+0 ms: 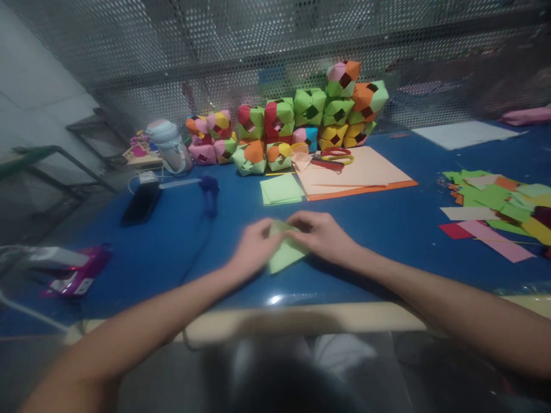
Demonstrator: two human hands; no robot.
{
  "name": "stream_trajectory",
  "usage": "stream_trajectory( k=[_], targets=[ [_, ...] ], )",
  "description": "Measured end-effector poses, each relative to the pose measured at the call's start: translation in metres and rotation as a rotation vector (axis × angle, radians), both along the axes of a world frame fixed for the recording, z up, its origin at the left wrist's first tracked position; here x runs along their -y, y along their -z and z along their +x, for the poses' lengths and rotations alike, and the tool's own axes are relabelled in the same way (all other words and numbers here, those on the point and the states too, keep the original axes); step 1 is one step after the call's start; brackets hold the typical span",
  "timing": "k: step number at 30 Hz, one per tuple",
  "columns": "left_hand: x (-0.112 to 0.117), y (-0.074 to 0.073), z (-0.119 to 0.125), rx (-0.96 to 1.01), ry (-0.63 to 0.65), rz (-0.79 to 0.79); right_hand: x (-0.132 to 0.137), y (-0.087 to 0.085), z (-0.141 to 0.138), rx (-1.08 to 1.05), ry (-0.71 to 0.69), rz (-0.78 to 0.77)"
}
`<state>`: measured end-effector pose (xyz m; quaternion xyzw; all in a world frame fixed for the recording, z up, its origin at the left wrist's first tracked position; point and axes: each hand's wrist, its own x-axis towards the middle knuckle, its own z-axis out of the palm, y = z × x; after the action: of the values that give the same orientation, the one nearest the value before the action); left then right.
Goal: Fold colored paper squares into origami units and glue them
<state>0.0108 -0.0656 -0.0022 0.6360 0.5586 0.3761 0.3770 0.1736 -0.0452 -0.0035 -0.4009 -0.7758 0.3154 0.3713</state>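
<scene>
A light green sheet of paper (284, 256) is held between my two hands above the blue table, near its front edge. My left hand (257, 244) pinches the paper's left side with thumb and fingers. On the other side, my right hand (321, 232) grips its upper right part, fingers curled. The paper looks partly folded at the top, though blur and fingers hide the crease. Just beyond my hands lies a small stack of light green paper squares (282, 189).
Folded paper balls (310, 106) stand stacked at the back. Scissors (333, 158) rest on peach sheets (370, 166). Paper scraps (495, 198) are heaped right. A phone (141, 203), a bottle (167, 143), a dark blue object (209, 195) and a magenta pack (80, 272) are left.
</scene>
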Motion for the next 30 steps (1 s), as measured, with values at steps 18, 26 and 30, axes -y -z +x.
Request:
stream_trajectory(
  k=[18, 26, 30],
  targets=[
    [-0.003, -0.003, -0.005, -0.153, 0.061, -0.006, -0.004, 0.001, 0.003, 0.004, -0.011, -0.027],
    [-0.004, -0.005, -0.006, -0.1, 0.116, -0.06, -0.006, 0.01, 0.002, -0.033, -0.115, 0.254],
    [-0.008, -0.002, -0.01, 0.021, 0.126, -0.121, -0.009, 0.014, 0.006, -0.022, -0.185, 0.44]
  ],
)
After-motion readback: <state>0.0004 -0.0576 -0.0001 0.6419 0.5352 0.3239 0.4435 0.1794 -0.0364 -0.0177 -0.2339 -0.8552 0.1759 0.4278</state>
